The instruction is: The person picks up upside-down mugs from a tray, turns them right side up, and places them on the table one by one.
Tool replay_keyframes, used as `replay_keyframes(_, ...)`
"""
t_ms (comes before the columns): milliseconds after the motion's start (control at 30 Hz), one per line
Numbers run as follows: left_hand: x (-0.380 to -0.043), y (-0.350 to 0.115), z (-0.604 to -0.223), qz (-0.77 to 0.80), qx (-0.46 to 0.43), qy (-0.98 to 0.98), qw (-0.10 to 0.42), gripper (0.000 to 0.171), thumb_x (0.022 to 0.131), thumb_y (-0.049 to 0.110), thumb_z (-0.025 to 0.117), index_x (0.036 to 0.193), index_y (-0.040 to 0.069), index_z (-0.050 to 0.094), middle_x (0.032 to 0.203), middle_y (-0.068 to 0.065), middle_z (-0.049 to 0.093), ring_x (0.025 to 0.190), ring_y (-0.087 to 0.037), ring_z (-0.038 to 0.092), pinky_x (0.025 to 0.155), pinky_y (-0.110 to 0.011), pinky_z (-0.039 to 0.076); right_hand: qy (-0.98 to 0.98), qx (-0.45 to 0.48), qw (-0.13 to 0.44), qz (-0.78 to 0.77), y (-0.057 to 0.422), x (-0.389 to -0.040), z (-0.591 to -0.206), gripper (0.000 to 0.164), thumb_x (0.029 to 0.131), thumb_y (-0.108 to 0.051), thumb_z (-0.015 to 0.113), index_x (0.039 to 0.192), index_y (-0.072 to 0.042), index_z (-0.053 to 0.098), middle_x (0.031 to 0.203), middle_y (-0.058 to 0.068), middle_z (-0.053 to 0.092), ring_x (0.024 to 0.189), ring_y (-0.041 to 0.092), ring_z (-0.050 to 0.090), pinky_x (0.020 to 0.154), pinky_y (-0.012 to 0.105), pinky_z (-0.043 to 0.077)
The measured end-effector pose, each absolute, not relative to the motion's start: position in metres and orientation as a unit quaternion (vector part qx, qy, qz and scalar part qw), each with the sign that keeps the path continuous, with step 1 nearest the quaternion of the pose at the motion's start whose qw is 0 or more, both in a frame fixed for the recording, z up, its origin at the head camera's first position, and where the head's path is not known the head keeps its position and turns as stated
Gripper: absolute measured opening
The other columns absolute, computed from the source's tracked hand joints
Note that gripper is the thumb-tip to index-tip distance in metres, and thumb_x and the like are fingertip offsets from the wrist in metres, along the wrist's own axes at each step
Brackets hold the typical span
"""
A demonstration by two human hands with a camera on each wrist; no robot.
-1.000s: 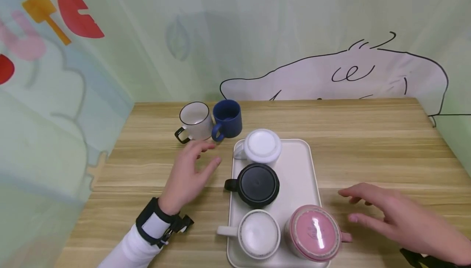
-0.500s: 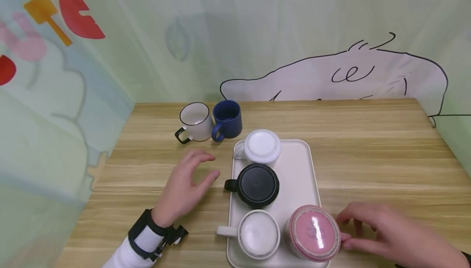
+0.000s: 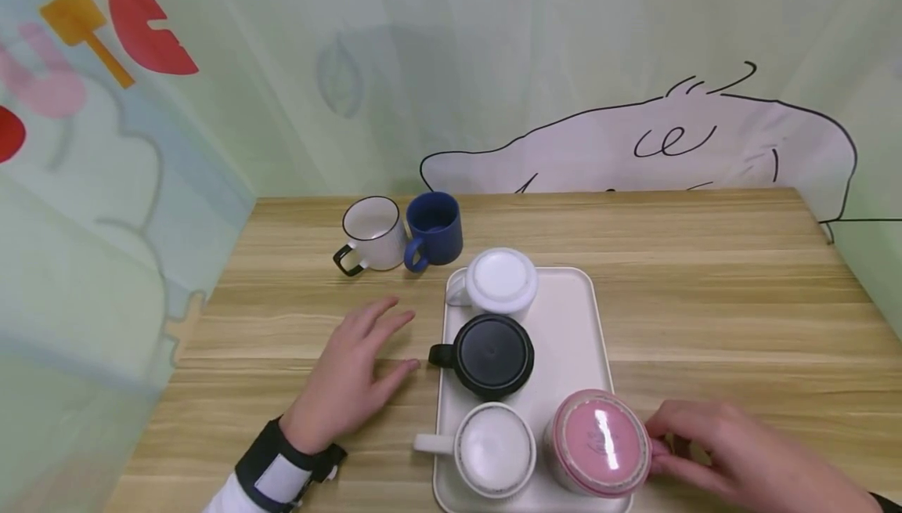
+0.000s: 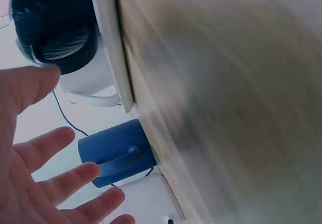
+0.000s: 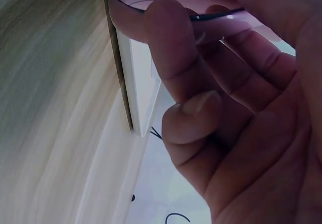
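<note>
My right hand (image 3: 740, 446) pinches the handle of an upside-down pink mug (image 3: 599, 444), which sits at the near right of a pale tray (image 3: 564, 348). In the right wrist view, fingers curl at the pink mug's handle (image 5: 221, 25). My left hand (image 3: 345, 376) hovers left of the tray with fingers spread, holding nothing. Nearest to it is an upside-down black mug (image 3: 495, 356), its handle pointing left. Also upside down on the tray are a white mug (image 3: 502, 279) at the far end and another white mug (image 3: 496, 450) at the near end.
Behind the left hand, a white mug with a black rim and handle (image 3: 375, 235) stands upright beside a blue mug (image 3: 434, 227). Both are on the wooden table (image 3: 705, 278), off the tray. A printed cloth (image 3: 493, 66) hangs behind the table's far edge.
My right hand has moved left and nearer to me, and has taken hold of the pink mug's handle. The left hand has drawn back slightly from the upright mugs, its fingers spreading.
</note>
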State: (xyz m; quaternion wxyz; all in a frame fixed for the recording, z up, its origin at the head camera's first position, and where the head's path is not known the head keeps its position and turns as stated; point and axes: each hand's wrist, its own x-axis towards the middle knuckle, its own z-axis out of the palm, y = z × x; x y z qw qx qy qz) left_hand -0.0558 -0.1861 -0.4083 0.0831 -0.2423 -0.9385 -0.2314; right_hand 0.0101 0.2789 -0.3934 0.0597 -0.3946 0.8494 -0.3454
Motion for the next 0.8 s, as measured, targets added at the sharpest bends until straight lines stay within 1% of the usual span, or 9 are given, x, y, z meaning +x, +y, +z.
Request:
replay_keyframes(133,-0.053,-0.188,-0.411,-0.186,-0.228,-0.954,0.06,0.066,0.093,0.044,0.082,0.148,0.013,0.061,0.16,-0.018,0.047,0.145,-0.042,0.042,0.117,-0.065,0.034,0.852,-0.397,0.039,-0.339,0.278,0.011,-0.395,0.035,0.095,-0.012,0.082,0.115,-0.037,0.067,0.098,-0.027,0.06,0.082,-0.007,0.057,0.07,0.007,0.045)
replay_keyframes(267,-0.05,-0.188,-0.413,-0.178,-0.212,-0.96,0.045,0.067,0.094,0.045,0.081,0.149,0.013,0.061,0.162,-0.017,0.045,0.147,-0.043,0.04,0.117,-0.067,0.032,0.858,-0.397,0.009,-0.324,0.276,0.011,-0.398,0.039,0.093,-0.011,0.083,0.119,-0.035,0.068,0.103,-0.027,0.062,0.085,-0.007,0.059,0.073,0.008,0.047)
replay_keyframes(400,-0.047,-0.189,-0.413,-0.197,-0.204,-0.958,0.044,0.064,0.094,0.041,0.082,0.147,0.011,0.062,0.159,-0.017,0.048,0.146,-0.041,0.043,0.116,-0.066,0.035,0.868,-0.393,-0.022,-0.303,0.274,0.012,-0.4,0.041,0.092,-0.012,0.085,0.122,-0.034,0.069,0.108,-0.026,0.063,0.09,-0.006,0.061,0.08,0.008,0.048)
replay_keyframes(467,-0.046,-0.188,-0.413,-0.211,-0.203,-0.955,0.046,0.063,0.093,0.04,0.083,0.145,0.011,0.063,0.157,-0.016,0.05,0.144,-0.04,0.045,0.115,-0.064,0.036,0.867,-0.395,-0.038,-0.299,0.274,0.011,-0.401,0.041,0.091,-0.011,0.085,0.122,-0.033,0.069,0.108,-0.026,0.062,0.09,-0.006,0.061,0.081,0.009,0.048)
replay_keyframes(533,-0.045,-0.187,-0.411,-0.224,-0.204,-0.952,0.048,0.061,0.094,0.038,0.083,0.144,0.011,0.064,0.155,-0.015,0.052,0.143,-0.038,0.047,0.115,-0.063,0.038,0.868,-0.393,-0.039,-0.301,0.275,0.011,-0.402,0.042,0.091,-0.011,0.085,0.122,-0.034,0.068,0.109,-0.027,0.062,0.091,-0.007,0.061,0.082,0.009,0.049)
replay_keyframes(667,-0.044,-0.184,-0.408,-0.248,-0.205,-0.945,0.054,0.058,0.094,0.037,0.083,0.142,0.011,0.065,0.153,-0.013,0.054,0.142,-0.035,0.048,0.115,-0.061,0.038,0.864,-0.386,-0.051,-0.32,0.279,0.008,-0.399,0.043,0.091,-0.004,0.083,0.122,-0.031,0.067,0.107,-0.024,0.063,0.09,-0.006,0.061,0.081,0.01,0.049)
replay_keyframes(733,-0.044,-0.183,-0.406,-0.257,-0.205,-0.943,0.058,0.057,0.094,0.037,0.083,0.142,0.011,0.066,0.153,-0.012,0.055,0.141,-0.033,0.049,0.115,-0.06,0.039,0.862,-0.385,-0.07,-0.322,0.281,0.004,-0.395,0.029,0.099,-0.012,0.076,0.121,-0.029,0.068,0.107,-0.023,0.064,0.089,-0.006,0.062,0.08,0.01,0.05)
replay_keyframes(800,-0.044,-0.182,-0.404,-0.265,-0.205,-0.94,0.06,0.056,0.094,0.036,0.083,0.141,0.011,0.066,0.152,-0.011,0.055,0.141,-0.032,0.049,0.115,-0.059,0.04,0.858,-0.388,-0.097,-0.323,0.284,-0.001,-0.392,0.011,0.107,-0.021,0.067,0.118,-0.024,0.069,0.105,-0.021,0.066,0.087,-0.005,0.062,0.076,0.011,0.051)
